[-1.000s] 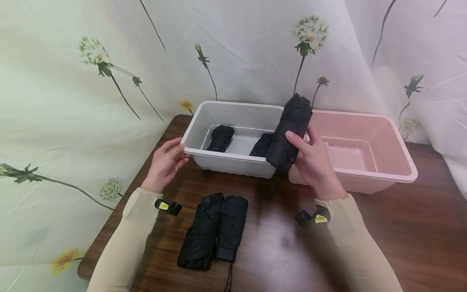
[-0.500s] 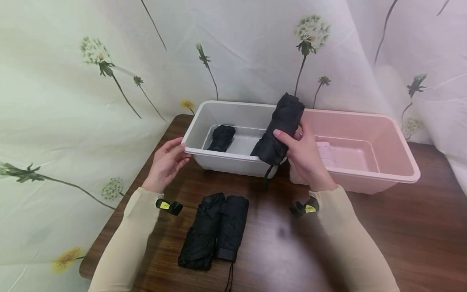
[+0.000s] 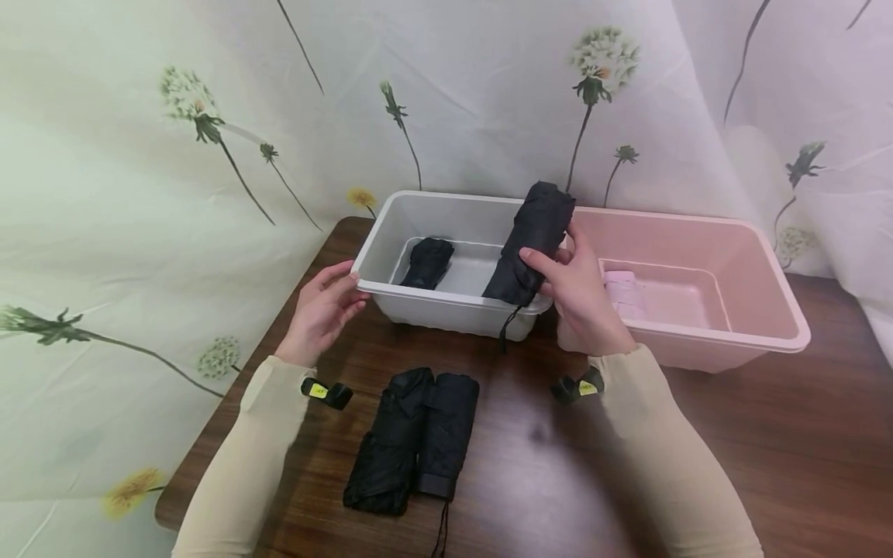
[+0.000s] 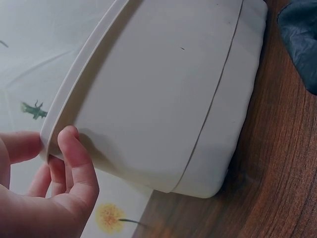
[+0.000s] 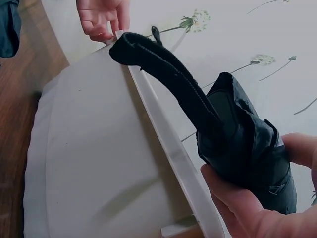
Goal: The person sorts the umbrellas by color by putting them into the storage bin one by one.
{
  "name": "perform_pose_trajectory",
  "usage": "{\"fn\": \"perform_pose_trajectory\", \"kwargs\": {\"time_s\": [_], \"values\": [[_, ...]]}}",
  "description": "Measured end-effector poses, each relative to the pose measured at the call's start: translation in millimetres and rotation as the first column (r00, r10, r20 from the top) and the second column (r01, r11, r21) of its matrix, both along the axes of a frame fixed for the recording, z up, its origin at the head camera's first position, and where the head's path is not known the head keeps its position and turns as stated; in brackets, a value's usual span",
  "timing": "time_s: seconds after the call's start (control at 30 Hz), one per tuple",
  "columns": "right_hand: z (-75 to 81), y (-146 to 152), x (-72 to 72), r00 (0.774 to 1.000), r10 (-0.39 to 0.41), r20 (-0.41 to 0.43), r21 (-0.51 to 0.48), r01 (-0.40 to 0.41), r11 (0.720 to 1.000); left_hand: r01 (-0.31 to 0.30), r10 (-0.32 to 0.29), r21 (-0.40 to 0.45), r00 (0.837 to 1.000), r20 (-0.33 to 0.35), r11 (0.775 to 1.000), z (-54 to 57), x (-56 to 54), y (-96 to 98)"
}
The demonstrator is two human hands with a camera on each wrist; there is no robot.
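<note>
Left of centre: your left hand (image 3: 322,314) pinched the white bin (image 3: 446,315) by its near left corner. Lower centre: two folded black umbrellas (image 3: 391,446) lay on the wooden table (image 3: 509,504). Centre: a third umbrella (image 3: 428,262) lay inside the bin. Right of centre: a tilted black umbrella (image 3: 532,240), over the bin's right end, was clamped in your right hand (image 3: 582,298). Right: a pink bin (image 3: 718,352) held a pink bundle (image 3: 624,293).

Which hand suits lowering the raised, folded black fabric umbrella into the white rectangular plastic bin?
Likely the right hand: it holds that umbrella over the bin; the left hand pinches the bin's rim.
</note>
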State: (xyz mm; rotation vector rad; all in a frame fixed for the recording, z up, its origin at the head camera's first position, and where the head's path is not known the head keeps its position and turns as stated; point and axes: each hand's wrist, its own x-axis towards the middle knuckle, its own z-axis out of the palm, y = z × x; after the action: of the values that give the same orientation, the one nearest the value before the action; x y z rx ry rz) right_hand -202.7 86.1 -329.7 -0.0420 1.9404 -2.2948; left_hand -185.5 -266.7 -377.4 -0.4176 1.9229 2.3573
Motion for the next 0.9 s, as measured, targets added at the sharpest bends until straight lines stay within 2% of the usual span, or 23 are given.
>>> {"fn": "perform_pose_trajectory", "kwargs": {"time_s": [0.23,0.43,0.57,0.73,0.9], "values": [[-0.4,-2.3,-2.4,1.0,-0.013,0.007,-0.001,0.013,1.0,0.003,-0.003,-0.011,1.0,0.006,1.0,2.2,0.3,0.5],[-0.5,-0.6,-1.5,0.999,-0.03,0.027,0.049,0.029,0.998,0.007,-0.007,-0.012,1.0,0.014,1.0,2.6,2.2,0.4],[-1.2,4.4,0.9,0.999,-0.007,0.035,0.062,0.005,0.998,0.002,-0.002,-0.019,1.0,0.013,1.0,1.7,2.9,1.8],[2.4,11.3,5.6,0.998,0.037,-0.052,0.058,-0.034,0.998,-0.002,0.002,0.005,1.0,0.004,1.0,0.1,1.9,2.2],[6.5,13.6,12.8,0.993,0.065,-0.101,0.12,-0.053,0.991,-0.007,0.008,0.015,1.0,-0.004,1.0,-0.2,0.1,1.9]]}}
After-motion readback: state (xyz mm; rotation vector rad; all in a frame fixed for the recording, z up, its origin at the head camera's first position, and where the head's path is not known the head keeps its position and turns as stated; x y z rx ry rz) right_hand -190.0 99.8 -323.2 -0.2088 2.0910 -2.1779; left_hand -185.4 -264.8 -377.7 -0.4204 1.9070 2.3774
